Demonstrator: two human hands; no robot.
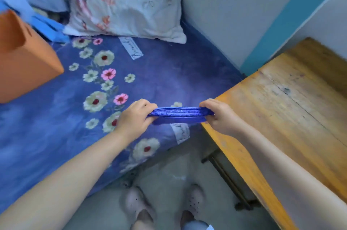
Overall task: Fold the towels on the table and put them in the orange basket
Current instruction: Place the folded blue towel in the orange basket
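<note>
A folded blue towel (179, 116) hangs flat in the air between my two hands, over the near edge of the bed. My left hand (135, 117) grips its left end and my right hand (218, 116) grips its right end. The orange basket (24, 60) stands on the bed at the far left, well apart from the towel. The wooden table (293, 109) fills the right side, its top bare where I can see it.
A bed with a blue flowered cover (169, 71) lies ahead. A floral pillow (127, 2) leans at its head, and blue cloth (48, 26) lies behind the basket. My feet (163, 205) stand on the grey floor below.
</note>
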